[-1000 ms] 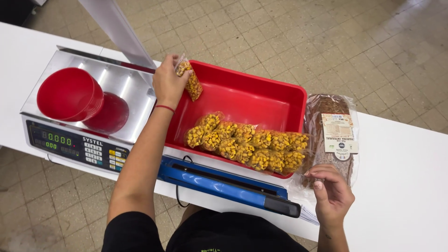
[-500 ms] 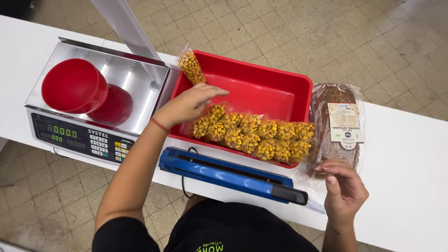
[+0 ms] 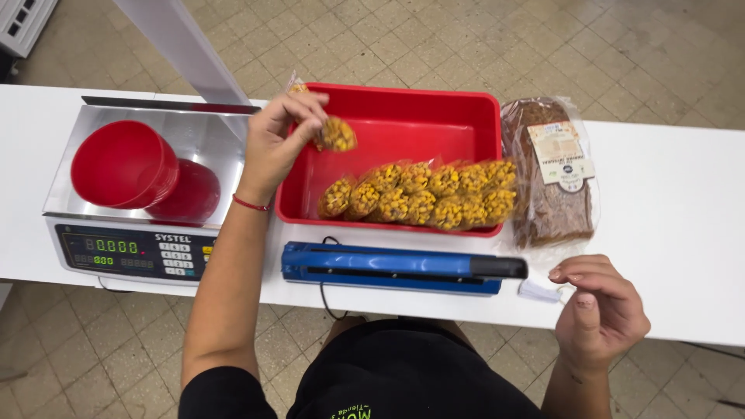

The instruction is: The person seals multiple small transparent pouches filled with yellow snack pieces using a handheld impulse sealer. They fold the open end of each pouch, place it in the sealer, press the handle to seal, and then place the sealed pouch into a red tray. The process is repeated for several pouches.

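My left hand grips a small clear bag of yellow-orange snacks at the left end of the red tray. Several more such bags lie in a row along the tray's near wall. My right hand hovers at the table's front edge, fingers curled with nothing visibly in them, next to a small clear plastic bag. A blue heat sealer lies in front of the tray, between my hands.
A steel digital scale stands at the left with a red cup lying on its pan. A clear bag of brown loaf with a label lies right of the tray. The white table runs across a tiled floor.
My left hand let go of the snack bag, moved over the row of bags, then went back to the tray's left end and now grips a bag. My right hand drew back toward me.
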